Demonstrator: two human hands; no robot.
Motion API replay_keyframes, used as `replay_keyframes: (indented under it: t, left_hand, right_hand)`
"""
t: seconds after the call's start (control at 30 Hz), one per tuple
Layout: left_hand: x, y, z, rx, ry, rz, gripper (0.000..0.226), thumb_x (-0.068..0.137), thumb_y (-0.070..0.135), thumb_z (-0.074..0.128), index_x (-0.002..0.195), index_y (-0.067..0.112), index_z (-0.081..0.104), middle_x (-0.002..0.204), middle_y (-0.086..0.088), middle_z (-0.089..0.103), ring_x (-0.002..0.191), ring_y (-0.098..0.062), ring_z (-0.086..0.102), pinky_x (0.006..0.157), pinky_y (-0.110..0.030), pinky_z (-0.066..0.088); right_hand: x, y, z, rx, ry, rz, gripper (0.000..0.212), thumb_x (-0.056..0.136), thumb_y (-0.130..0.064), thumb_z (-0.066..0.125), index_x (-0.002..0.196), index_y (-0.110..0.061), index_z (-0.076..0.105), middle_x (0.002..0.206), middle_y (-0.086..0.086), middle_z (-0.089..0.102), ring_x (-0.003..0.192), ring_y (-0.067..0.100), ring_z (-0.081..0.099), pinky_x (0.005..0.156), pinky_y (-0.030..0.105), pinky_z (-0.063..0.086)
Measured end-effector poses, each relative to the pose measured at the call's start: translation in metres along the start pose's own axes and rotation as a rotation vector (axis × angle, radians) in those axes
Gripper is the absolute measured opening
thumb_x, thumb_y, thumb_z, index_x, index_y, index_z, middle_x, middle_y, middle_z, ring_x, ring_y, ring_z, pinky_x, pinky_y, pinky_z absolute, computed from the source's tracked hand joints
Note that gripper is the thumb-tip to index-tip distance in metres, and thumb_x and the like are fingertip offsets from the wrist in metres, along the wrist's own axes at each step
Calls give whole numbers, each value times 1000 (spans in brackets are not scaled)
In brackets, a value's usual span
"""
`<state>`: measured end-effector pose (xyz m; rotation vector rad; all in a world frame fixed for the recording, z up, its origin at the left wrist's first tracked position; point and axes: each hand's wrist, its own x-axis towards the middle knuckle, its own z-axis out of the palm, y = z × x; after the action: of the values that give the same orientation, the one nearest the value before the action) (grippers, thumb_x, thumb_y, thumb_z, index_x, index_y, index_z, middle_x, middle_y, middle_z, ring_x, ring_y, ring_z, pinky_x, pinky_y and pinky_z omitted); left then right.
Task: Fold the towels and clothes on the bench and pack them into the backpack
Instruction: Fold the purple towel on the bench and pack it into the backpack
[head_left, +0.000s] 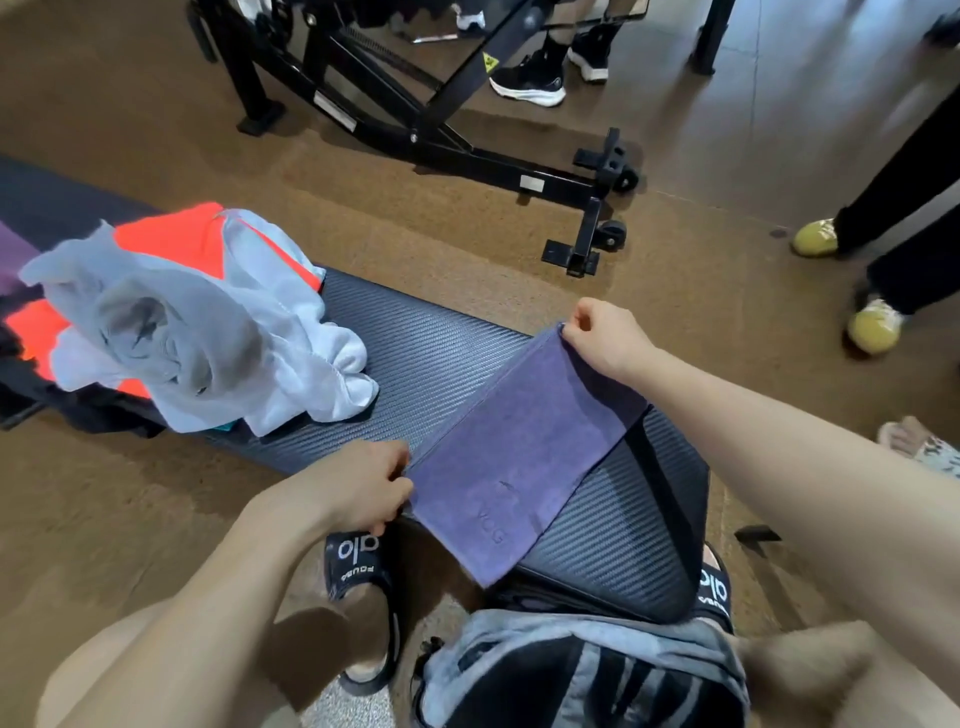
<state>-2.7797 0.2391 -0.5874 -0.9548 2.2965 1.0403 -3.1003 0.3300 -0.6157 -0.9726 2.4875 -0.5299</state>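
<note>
Grey-and-black fabric backpack (582, 670) nearest me; beyond, my left hand (358, 486) and right hand (605, 338) pinch the flat purple towel (524, 447), fingers curled, on the black ribbed counter (426, 353).

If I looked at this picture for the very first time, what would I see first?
Probably the purple towel lying across the near end of the black bench, with the left hand pinching its near corner and the right hand pinching its far corner. Next, the messy pile of white, grey and bright orange clothes on the bench's left part. A grey backpack sits on the floor by the person's feet.
</note>
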Motion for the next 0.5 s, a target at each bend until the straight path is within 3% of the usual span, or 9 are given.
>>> replay_keyframes:
  t: [0.2, 0.33, 0.43, 0.5]
  left_hand:
    - [0, -1, -3, 10, 18, 19, 21, 98, 16, 42, 81, 14, 54, 55, 2, 63, 46, -15, 62, 46, -24, 47]
    - [-4, -5, -8, 34, 59, 52, 24, 103, 14, 42, 80, 16, 50, 68, 0, 66, 51, -13, 61, 47, -19, 43]
    - [-2, -7, -10, 155, 99, 61, 20, 103, 13, 43, 83, 15, 45, 82, -8, 66, 73, -25, 60, 63, -35, 43]
    - [1, -7, -9, 218, 123, 41, 18, 103, 14, 42, 84, 16, 42, 84, -7, 58, 76, -27, 53, 63, -37, 34]
  right_hand:
    - [-1, 4, -7, 30, 37, -52, 11, 96, -25, 55, 91, -16, 60, 88, 2, 63, 85, 26, 56, 69, 33, 39]
    - [-2, 0, -7, 24, 81, -60, 14, 99, -25, 46, 92, -15, 54, 84, 3, 61, 79, 26, 55, 62, 35, 39]
    - [-1, -3, -1, -62, 80, -90, 15, 101, -26, 44, 95, -14, 50, 89, 9, 62, 81, 33, 56, 69, 39, 44]
    - [0, -4, 3, -88, 82, -94, 15, 102, -28, 44, 95, -15, 49, 90, 10, 63, 83, 35, 57, 72, 42, 48]
